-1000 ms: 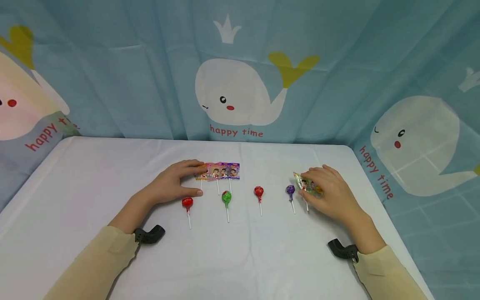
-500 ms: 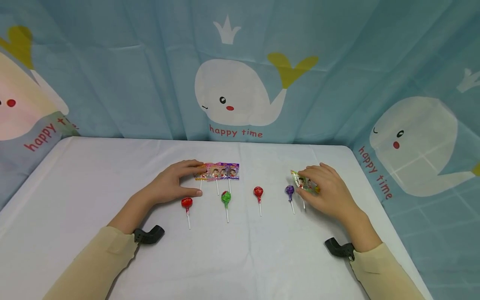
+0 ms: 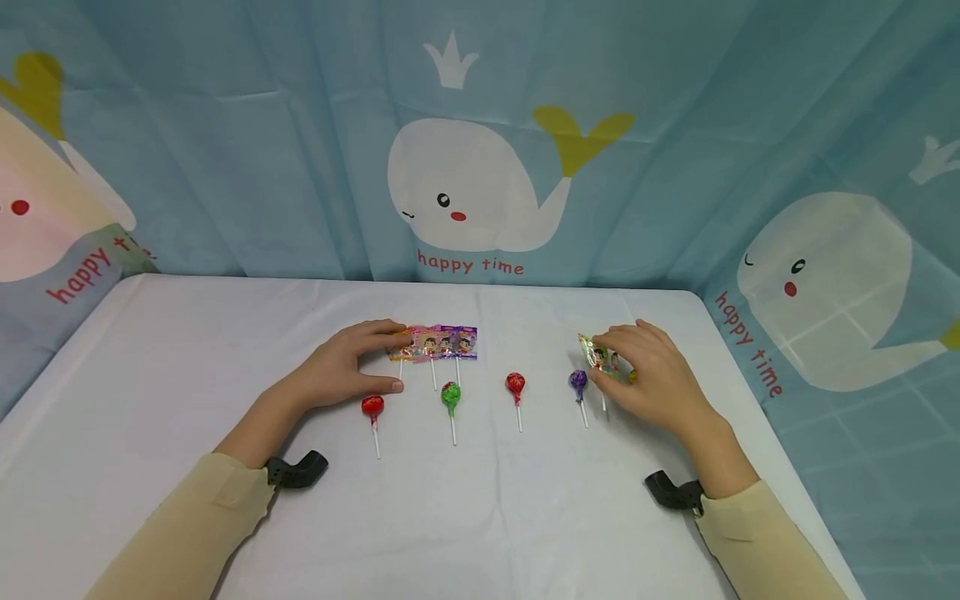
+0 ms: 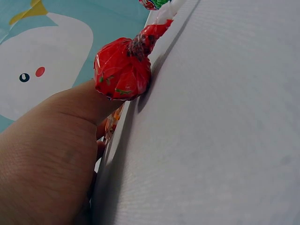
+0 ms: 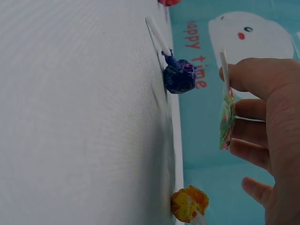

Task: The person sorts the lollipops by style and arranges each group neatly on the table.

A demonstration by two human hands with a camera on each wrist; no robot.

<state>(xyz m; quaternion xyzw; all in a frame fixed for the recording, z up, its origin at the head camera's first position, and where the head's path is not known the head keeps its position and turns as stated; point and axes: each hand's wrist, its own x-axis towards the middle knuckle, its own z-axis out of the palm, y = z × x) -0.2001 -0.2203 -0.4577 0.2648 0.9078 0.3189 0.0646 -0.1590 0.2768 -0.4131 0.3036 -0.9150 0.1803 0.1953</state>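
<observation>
In the head view my right hand (image 3: 652,375) holds a flat lollipop in a clear green-yellow wrapper (image 3: 597,354). The right wrist view has this packet (image 5: 227,122) raised off the cloth, pinched between thumb and fingers. Close by lie a purple ball lollipop (image 3: 577,381) and, partly hidden under the hand, an orange-yellow one (image 5: 190,204). My left hand (image 3: 345,362) rests at the left end of a row of flat wrapped lollipops, its fingers over the orange packet (image 3: 397,355); pink (image 3: 429,342) and purple (image 3: 466,342) packets continue rightward.
In front of that row, a red ball lollipop (image 3: 372,406) lies near my left thumb, then a green one (image 3: 451,395) and another red one (image 3: 515,383). A white cloth covers the table (image 3: 450,517). Behind it hangs a blue whale-print curtain (image 3: 300,167).
My right hand has moved a little left and away from me, carrying the green-yellow lollipop toward the back of the purple one. The left hand has stayed in place.
</observation>
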